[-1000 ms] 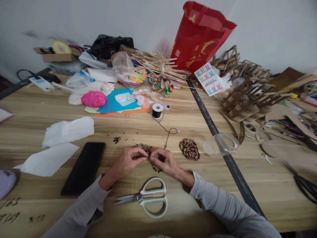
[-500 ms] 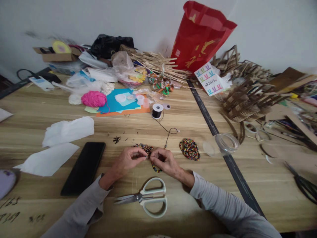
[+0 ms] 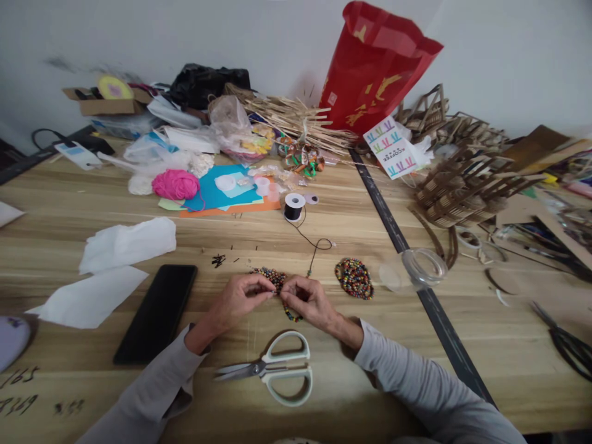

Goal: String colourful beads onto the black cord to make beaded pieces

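My left hand [image 3: 240, 299] and my right hand [image 3: 308, 300] meet fingertip to fingertip over a strand of small multicoloured beads [image 3: 272, 277] on the wooden table [image 3: 342, 382]. Both hands pinch the strand, and part of it hangs out below my right hand. A black cord [image 3: 311, 243] runs from the beads up to a black thread spool [image 3: 293, 206]. A coiled pile of the same beads [image 3: 354, 279] lies just right of my right hand. White-handled scissors [image 3: 277, 369] lie shut near the table's front edge, between my forearms.
A black phone [image 3: 157, 311] and white paper sheets [image 3: 124, 246] lie to the left. A clear round lid [image 3: 420, 266] sits right of the beads. Pink yarn [image 3: 176, 184], coloured paper, a red bag [image 3: 374, 65] and woven strips crowd the back. Black scissors [image 3: 568, 345] lie far right.
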Demonstrator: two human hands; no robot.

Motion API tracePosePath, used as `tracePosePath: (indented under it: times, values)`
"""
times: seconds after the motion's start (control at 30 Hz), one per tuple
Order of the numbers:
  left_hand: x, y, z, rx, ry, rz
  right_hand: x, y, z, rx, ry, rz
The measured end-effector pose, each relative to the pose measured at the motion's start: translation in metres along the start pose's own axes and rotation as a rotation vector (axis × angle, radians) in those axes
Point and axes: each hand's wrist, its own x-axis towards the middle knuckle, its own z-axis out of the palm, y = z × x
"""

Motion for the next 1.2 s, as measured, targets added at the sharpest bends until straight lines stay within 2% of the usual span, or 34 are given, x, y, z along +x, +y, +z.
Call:
tracePosePath:
  times: [1.2]
  values:
    - [-0.0003,0.0062,0.0021,0.058,-0.016,0.069,-0.0009,0.0034,-0.0009,-0.072,-0.028,-0.002]
